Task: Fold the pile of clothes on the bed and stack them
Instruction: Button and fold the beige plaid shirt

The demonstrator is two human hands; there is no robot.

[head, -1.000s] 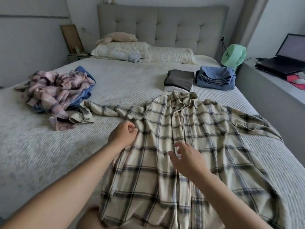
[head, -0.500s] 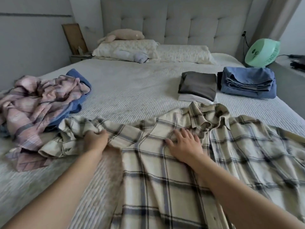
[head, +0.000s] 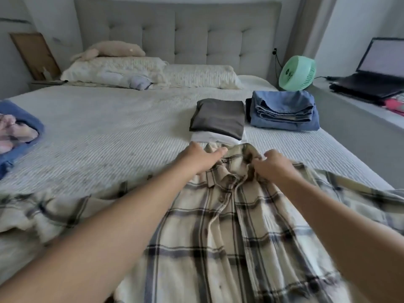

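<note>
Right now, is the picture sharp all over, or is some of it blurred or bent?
Head view: plaid shirt and forearms near the bottom edge are motion-smeared; folded dark garment and mint fan look sharper; wide lens bows the headboard; soft, even daylight, no glare.

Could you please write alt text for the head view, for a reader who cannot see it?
Both hands, left hand and right hand, reach the collar of a plaid shirt spread on a bed. Beyond it sit a folded grey garment and folded blue jeans.

Both arms outstretched, left hand [head: 200,157] fingers extended, right hand [head: 271,165] curled, pinching
</note>
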